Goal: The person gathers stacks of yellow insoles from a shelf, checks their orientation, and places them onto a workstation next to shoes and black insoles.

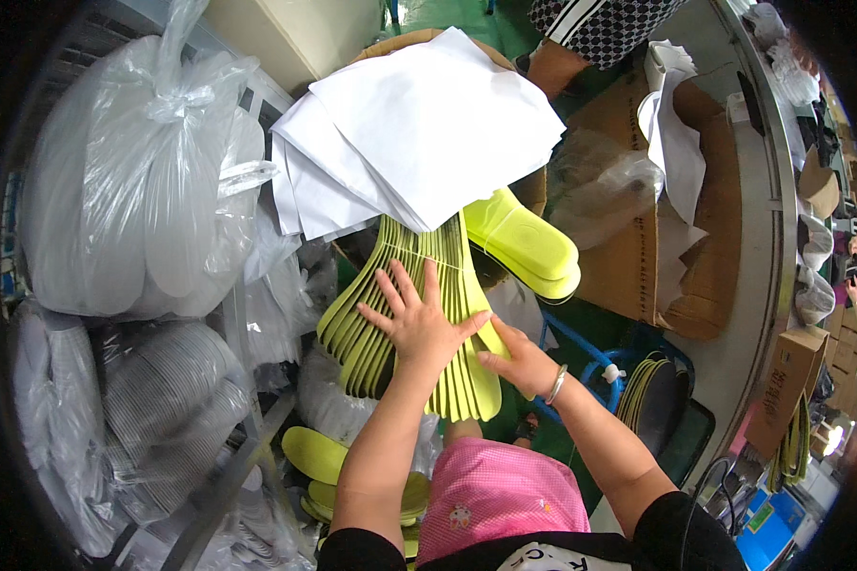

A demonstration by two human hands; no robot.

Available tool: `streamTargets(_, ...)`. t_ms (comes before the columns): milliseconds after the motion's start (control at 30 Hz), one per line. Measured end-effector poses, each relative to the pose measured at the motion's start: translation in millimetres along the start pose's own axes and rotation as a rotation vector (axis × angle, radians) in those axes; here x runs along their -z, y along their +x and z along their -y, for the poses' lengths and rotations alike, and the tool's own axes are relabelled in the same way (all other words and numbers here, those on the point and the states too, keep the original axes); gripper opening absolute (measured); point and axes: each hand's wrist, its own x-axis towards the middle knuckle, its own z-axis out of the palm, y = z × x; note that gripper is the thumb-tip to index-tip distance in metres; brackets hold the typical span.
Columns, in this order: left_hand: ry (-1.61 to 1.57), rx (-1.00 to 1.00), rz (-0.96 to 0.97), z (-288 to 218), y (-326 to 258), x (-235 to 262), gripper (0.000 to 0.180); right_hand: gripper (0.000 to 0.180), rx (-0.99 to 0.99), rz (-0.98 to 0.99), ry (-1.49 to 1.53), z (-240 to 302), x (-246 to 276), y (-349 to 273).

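Note:
A fanned bundle of yellow-green insoles [362, 328] stands before me, with a thin tie across its narrower part. My left hand [414, 319] lies flat on the bundle with its fingers spread. At the bundle's right edge, my right hand [522, 360] has its thumb and fingers closed around the outermost insole; some of its fingers are hidden. White sheets [428, 124] cover the far end of the bundle. Just beyond on the right, another stack of yellow-green insoles [524, 238] sticks out from under the sheets.
Knotted clear plastic bags [148, 190] and wrapped grey stacks [167, 400] crowd the left. Loose yellow-green insoles [314, 455] lie lower down. An open cardboard box [705, 238] stands at right, near a blue metal frame [581, 347]. Another person's leg [554, 68] shows at the top.

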Motion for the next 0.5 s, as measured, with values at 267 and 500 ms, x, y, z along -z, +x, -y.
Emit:
streamTargets(267, 0.01, 0.1, -0.002, 4.8, 20.0, -11.2, 0.071, 0.055, -0.273, 0.369, 1.188, 2.1, 27.5, -42.0)
streamTargets(500, 0.025, 0.176, 0.037, -7.5, 14.6, -8.3, 0.072, 0.057, -0.273, 0.375, 1.337, -8.5, 21.4, -73.6)
